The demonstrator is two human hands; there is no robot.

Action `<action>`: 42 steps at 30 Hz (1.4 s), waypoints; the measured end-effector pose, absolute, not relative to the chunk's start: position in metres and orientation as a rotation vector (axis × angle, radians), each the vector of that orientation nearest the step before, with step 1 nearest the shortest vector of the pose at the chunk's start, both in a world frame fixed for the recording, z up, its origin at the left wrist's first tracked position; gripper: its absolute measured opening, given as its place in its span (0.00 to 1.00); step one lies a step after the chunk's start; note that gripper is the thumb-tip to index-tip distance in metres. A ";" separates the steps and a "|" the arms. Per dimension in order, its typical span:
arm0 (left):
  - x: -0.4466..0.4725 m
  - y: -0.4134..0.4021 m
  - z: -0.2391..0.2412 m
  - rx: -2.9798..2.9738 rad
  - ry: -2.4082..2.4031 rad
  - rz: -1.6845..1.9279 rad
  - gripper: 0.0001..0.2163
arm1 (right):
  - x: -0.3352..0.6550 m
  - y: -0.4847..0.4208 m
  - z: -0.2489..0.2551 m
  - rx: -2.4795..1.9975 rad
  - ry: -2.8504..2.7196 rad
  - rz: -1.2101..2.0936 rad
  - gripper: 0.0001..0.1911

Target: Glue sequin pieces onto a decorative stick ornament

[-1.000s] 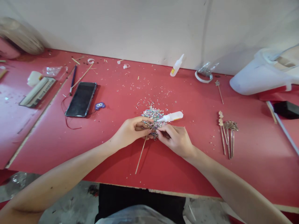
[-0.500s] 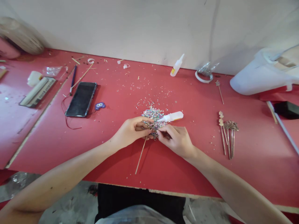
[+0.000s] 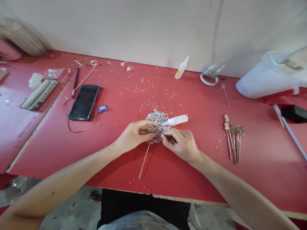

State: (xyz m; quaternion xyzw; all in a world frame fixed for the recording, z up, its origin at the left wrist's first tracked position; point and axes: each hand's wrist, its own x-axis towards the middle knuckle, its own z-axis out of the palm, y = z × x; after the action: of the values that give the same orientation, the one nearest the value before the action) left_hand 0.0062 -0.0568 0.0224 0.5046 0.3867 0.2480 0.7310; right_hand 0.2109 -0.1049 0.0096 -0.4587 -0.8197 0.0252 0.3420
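Observation:
My left hand point(image 3: 137, 134) is closed on a thin gold hairpin point(image 3: 144, 161), whose long stem slants down toward the table's front edge. The hairpin's ornamented head is mostly hidden between my fingers. My right hand point(image 3: 181, 143) pinches at the hairpin's head from the right; whatever lies between its fingertips is too small to make out. Behind and under both hands spreads a pile of small multicoloured shiny chips point(image 3: 155, 116). A white glue bottle point(image 3: 178, 120) lies on the pile's right side, its nozzle pointing left just above my fingers.
Several gold hairpins point(image 3: 236, 143) lie to the right, and a single hairpin point(image 3: 225, 95) lies farther back. A second glue bottle point(image 3: 182, 67) is near the wall beside a white ring point(image 3: 209, 79). A phone point(image 3: 83, 102) and knife box point(image 3: 39, 95) lie left. A white bucket point(image 3: 256, 78) is at right.

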 end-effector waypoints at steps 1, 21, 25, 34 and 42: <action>0.006 -0.057 0.023 1.106 0.850 0.546 0.16 | 0.211 -0.105 0.010 -1.189 -2.135 0.064 0.06; 0.007 -0.058 0.021 1.108 0.823 0.552 0.15 | 0.211 -0.104 0.010 -1.192 -2.141 0.071 0.07; 0.007 -0.057 0.023 1.082 0.828 0.551 0.15 | 0.211 -0.104 0.010 -1.193 -2.138 0.062 0.07; 0.007 -0.057 0.024 1.063 0.818 0.546 0.15 | 0.211 -0.104 0.010 -1.184 -2.141 0.067 0.07; 0.007 -0.058 0.023 1.076 0.802 0.554 0.15 | 0.211 -0.104 0.010 -1.204 -2.147 0.056 0.08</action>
State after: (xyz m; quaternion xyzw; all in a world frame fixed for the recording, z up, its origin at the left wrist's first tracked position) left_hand 0.0067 -0.0577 0.0234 0.4919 0.3669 0.2532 0.7479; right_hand 0.2114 -0.1042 0.0103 -0.4611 -0.8222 0.0214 0.3329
